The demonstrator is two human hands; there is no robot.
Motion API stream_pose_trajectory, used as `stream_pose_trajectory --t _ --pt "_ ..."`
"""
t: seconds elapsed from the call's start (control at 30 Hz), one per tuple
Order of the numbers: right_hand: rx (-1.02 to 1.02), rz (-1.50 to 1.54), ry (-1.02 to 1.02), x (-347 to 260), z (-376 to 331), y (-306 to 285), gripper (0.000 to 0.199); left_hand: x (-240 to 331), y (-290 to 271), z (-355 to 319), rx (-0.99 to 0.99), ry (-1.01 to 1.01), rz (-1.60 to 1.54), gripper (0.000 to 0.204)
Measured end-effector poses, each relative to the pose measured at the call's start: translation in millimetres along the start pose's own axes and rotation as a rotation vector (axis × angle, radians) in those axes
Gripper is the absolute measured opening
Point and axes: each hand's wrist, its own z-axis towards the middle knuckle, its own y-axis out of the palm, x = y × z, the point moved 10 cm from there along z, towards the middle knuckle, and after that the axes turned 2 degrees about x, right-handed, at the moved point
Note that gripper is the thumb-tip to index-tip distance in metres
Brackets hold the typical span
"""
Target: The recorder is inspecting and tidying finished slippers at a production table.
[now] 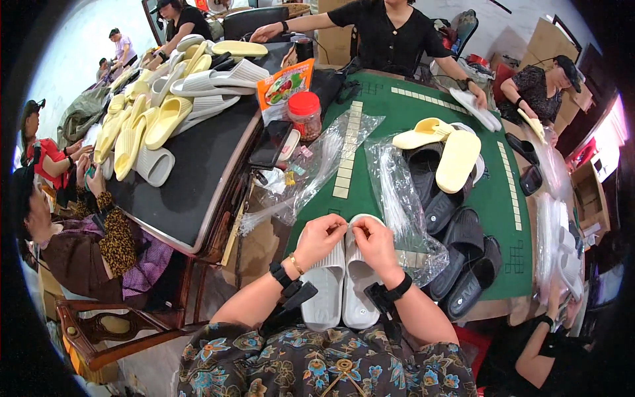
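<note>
A pair of light grey slippers stands before me: the left slipper [324, 298] and the right slipper [360, 294] lie side by side. Over their far ends, my left hand [317, 243] and my right hand [377, 246] almost meet, each with thumb and fingers pinched together. Whatever is between the fingertips is too small to make out. Clear plastic bags of thin white strips, one bag [397, 192] beyond my right hand and another bag [311, 188] further left, lie on the green table mat [370, 92]. Several black slippers [456, 245] are piled to the right.
Two pale yellow slippers [458, 162] top the black pile. Left, a black table [192, 172] bears a heap of yellow and grey slippers [169, 119]. A red-lidded jar [304, 116], an orange pouch [284, 89] and a phone [270, 145] sit between. Other people work around both tables.
</note>
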Motion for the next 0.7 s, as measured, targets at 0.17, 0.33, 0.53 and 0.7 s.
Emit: stream_pose_trajectory --t 0.17,0.33,0.53,0.7 --pt "-0.001 0.007 0.005 2.5 5.2 -1.8 0.010 10.2 3.0 6.9 -0.021 0.045 0.063 0.013" --pt "-0.011 -0.045 -0.001 -4.5 4.6 -9.5 0.014 14.7 10.2 8.0 -0.060 0.091 0.103 0.015" --pt "-0.026 -0.048 -0.058 -10.2 -0.8 8.4 0.013 -15.5 -21.3 -9.3 0.145 -0.113 -0.017 0.019" --pt "0.124 0.332 0.142 26.3 -9.5 -34.7 0.003 -2.3 -47.7 -9.4 0.264 -0.012 0.023 0.025"
